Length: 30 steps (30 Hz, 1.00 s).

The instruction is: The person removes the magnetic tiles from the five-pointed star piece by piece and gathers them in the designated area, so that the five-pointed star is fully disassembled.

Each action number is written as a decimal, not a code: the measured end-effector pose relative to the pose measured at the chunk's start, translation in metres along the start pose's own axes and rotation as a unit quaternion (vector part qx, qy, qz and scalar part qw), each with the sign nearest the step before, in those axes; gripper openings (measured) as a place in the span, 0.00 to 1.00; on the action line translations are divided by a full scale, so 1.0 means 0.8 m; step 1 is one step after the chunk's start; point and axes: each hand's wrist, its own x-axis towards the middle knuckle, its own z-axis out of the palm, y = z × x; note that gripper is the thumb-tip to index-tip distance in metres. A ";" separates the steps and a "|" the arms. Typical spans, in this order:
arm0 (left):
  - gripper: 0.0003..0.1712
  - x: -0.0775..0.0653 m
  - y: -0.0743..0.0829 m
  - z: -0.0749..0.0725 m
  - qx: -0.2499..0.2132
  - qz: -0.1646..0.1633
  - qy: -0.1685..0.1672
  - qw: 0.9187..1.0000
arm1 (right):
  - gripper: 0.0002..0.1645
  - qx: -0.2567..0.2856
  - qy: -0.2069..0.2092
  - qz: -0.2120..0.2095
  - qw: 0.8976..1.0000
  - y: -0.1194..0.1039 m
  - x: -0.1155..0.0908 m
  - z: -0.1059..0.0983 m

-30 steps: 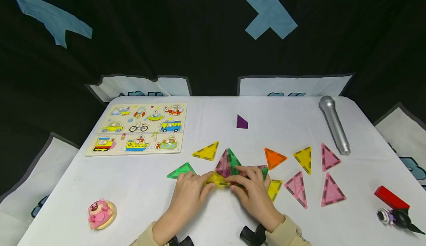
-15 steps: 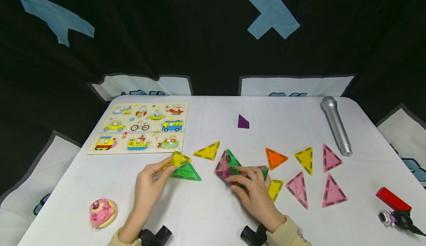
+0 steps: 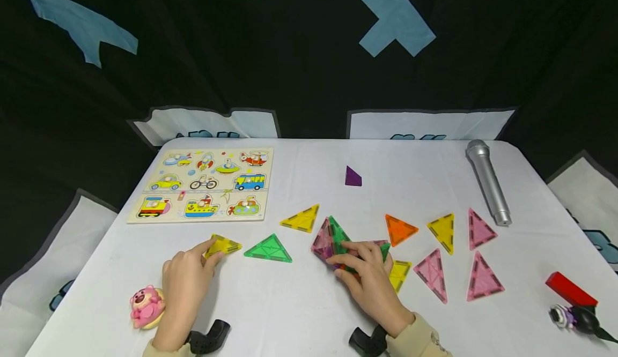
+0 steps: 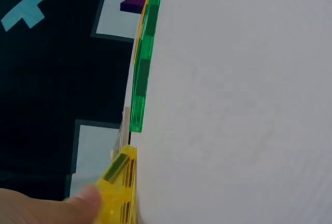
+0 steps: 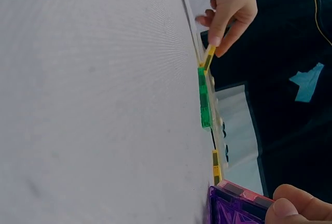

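Note:
My left hand (image 3: 185, 279) pinches a yellow triangular magnetic tile (image 3: 226, 246) between thumb and fingers, tilted with one edge at or close to the tabletop. Just right of it a green triangular tile (image 3: 269, 249) lies flat. My right hand (image 3: 370, 284) holds a small joined build of magnetic tiles (image 3: 324, 239), with pink, green and purple faces, partly hidden under the fingers. In the right wrist view, thumb and finger grip its pink-edged side, and a purple tile (image 5: 233, 211) shows below. A yellow tile (image 3: 399, 274) sticks out beside that hand.
Yellow (image 3: 301, 220), orange (image 3: 399, 230) and pink tiles (image 3: 484, 279) lie around the build. A wooden vehicle puzzle (image 3: 203, 185) is back left, a grey microphone (image 3: 488, 183) back right. A pink bear figure (image 3: 146, 306) sits beside my left wrist; a red block (image 3: 571, 288) lies at right.
My left hand has taken the yellow tile from the front of the build and carried it left, past the green tile, lowering it to the table. The right hand has stayed on the build.

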 end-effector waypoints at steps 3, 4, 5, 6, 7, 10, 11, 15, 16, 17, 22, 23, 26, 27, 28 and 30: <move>0.26 0.004 0.005 0.001 0.012 0.004 -0.023 1.000 | 0.15 0.000 0.002 -0.001 1.000 0.001 0.000 -0.001; 0.26 0.006 0.009 0.001 0.002 0.014 -0.024 1.000 | 0.15 0.000 0.003 -0.002 1.000 0.001 0.000 -0.001; 0.26 0.007 0.014 0.004 -0.014 0.028 -0.023 0.999 | 0.15 -0.001 0.004 -0.002 1.000 0.002 0.000 -0.001; 0.26 0.009 0.021 0.007 -0.037 0.046 -0.025 0.998 | 0.15 -0.002 0.005 -0.001 1.000 0.002 0.000 -0.001; 0.26 0.009 0.029 0.011 -0.066 0.065 -0.030 0.995 | 0.15 -0.002 0.006 -0.001 1.000 0.002 0.000 -0.001; 0.27 0.012 0.060 0.028 -0.162 0.132 -0.075 0.975 | 0.15 -0.003 0.005 -0.002 1.000 0.002 0.000 -0.001; 0.28 0.012 0.071 0.034 -0.188 0.153 -0.104 0.965 | 0.15 -0.003 0.005 -0.002 1.000 0.002 0.000 -0.001; 0.27 0.017 0.109 0.061 -0.269 0.223 -0.213 0.913 | 0.21 0.000 0.009 -0.004 1.000 0.002 0.000 0.000; 0.26 0.019 0.115 0.067 -0.282 0.236 -0.234 0.900 | 0.22 0.000 0.010 -0.003 1.000 0.002 0.001 0.000; 0.25 0.021 0.121 0.071 -0.292 0.245 -0.250 0.890 | 0.24 0.003 0.012 -0.002 1.000 0.002 0.001 0.001; 0.17 0.030 0.132 0.086 -0.320 0.257 -0.287 0.865 | 0.27 0.011 0.011 0.005 1.000 0.001 0.001 0.003; 0.17 0.031 0.132 0.087 -0.328 0.252 -0.292 0.862 | 0.27 0.012 0.011 0.005 1.000 0.001 0.001 0.003; 0.17 0.034 0.132 0.092 -0.353 0.239 -0.300 0.853 | 0.27 0.012 0.014 0.003 1.000 0.002 0.000 0.003; 0.18 0.035 0.132 0.093 -0.363 0.235 -0.301 0.850 | 0.27 0.012 0.015 0.002 1.000 0.002 -0.001 0.002; 0.18 0.035 0.132 0.095 -0.375 0.231 -0.300 0.846 | 0.27 0.012 0.016 0.001 1.000 0.002 -0.001 0.002; 0.19 0.036 0.131 0.096 -0.392 0.226 -0.295 0.841 | 0.27 0.012 0.017 0.000 1.000 0.003 -0.001 0.001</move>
